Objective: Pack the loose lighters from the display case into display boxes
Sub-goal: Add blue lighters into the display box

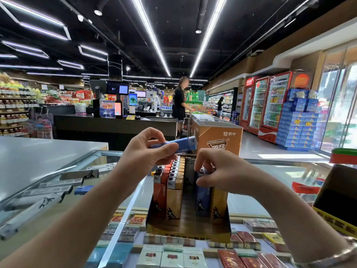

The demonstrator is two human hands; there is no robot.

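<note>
Supermarket checkout counter with a glass display case (270, 182) at lower centre, a cardboard display box (188, 227) standing open on its top.

Left hand (146, 153), at mid-frame, pinches a smooth blue plastic lighter (178, 145) held flat above the box; right hand (218, 171) curls its fingers round the tops of the blue lighters in the box's right rows. Rectangular lighters stand upright in four rows: orange, tan, blue, tan, each printed with a black figure; an empty gap runs down the middle. At lower left, several long white boxes (38, 200) and one loose blue lighter (83, 189) lie on the glass. Cigarette packs (172, 256) lie beneath the glass. Behind, an orange freezer (218, 136) reads "蒙牛"; three red drinks fridges (266, 103) stand at right.
</note>
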